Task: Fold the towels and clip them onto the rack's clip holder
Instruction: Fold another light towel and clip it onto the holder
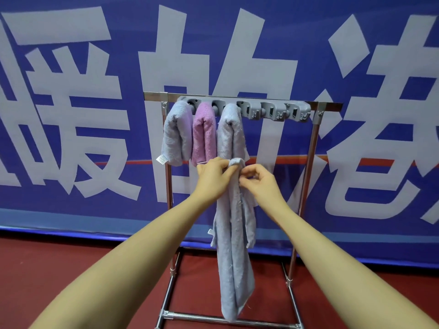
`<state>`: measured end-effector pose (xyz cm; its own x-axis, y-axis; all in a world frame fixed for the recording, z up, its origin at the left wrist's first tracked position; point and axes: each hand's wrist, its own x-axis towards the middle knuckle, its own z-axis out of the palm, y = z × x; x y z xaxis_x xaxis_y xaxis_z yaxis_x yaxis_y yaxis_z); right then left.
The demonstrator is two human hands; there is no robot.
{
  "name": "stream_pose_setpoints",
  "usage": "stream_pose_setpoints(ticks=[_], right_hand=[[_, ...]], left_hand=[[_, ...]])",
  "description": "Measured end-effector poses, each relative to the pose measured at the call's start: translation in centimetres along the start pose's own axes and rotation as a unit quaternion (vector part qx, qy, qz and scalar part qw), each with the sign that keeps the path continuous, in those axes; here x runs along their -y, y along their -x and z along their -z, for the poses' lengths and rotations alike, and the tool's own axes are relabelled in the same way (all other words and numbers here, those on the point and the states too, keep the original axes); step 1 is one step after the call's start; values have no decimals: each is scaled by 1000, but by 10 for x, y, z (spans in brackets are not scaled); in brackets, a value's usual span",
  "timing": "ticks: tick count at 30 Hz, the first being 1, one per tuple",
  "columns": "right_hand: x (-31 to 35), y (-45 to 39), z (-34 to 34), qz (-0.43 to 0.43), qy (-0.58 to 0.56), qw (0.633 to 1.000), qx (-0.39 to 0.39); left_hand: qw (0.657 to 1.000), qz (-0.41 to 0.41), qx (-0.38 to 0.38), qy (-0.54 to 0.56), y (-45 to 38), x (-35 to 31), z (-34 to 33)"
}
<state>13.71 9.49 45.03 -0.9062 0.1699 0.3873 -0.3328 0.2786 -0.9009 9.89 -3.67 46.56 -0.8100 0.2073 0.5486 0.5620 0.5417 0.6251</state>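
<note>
Both hands pinch the top of a long grey-blue towel [234, 245]: left hand [212, 175] gripping the fold, right hand [260, 180] pinching its edge, I think. Three folded towels [204, 136] hang clipped in the grey clip holder [273, 110]; their white tag [160, 160] is unreadable. Behind: "的" on the blue banner [71, 138].

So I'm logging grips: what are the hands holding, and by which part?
Both the left hand and the right hand pinch the long grey-blue hanging towel at its bunched top end.
</note>
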Motion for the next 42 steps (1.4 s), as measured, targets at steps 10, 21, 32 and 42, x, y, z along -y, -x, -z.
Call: stream_pose_setpoints(ticks=[10,21,32,42], right_hand=[[-7,1,-7,44,148,986,-63],[-1,-1,-2,29,120,980,-155],[-1,-10,-19,15,158,987,20],[13,-23,-20,33,84,992,-86]], left_hand=[[998,-9,-50,-30,-15,-7,10],[1000,7,-10,-19,-11,17,23],[992,-58,59,97,-2,-4,26],[991,48,96,81,21,22,15]])
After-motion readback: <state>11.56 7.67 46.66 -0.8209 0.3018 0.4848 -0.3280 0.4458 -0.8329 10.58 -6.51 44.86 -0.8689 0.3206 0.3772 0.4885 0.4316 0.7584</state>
